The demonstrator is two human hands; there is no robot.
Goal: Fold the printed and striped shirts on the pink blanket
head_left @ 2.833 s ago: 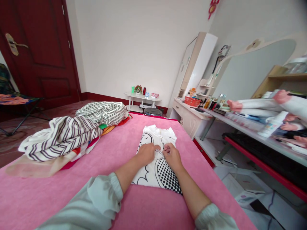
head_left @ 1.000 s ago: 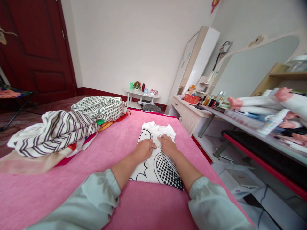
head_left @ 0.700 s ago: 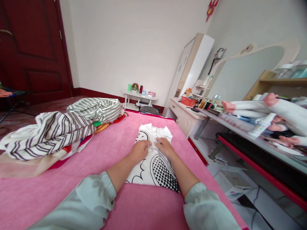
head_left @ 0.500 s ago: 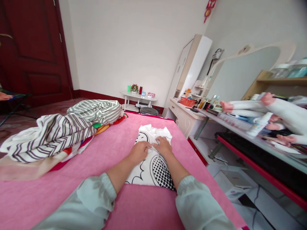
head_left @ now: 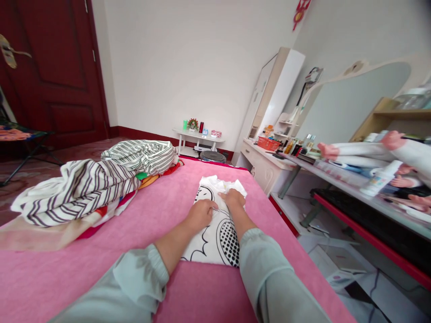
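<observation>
Head cam: L hand (head_left: 201,214), R hand (head_left: 235,199) on wht prtd garment (head_left: 210,244); can't tell if fingers (head_left: 210,205) grip it.

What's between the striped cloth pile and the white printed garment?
In the head view, pink cover lies between the striped cloth pile and the white printed garment; nearer the camera, the left forearm crosses above it.

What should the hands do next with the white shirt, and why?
Maybe the right hand should gently smooth the far end of the shirt. The cloth looks uneven there, while the near edge lies straighter on the pink cover. The right hand is close to that end, and the left hand could steady the middle.
</observation>
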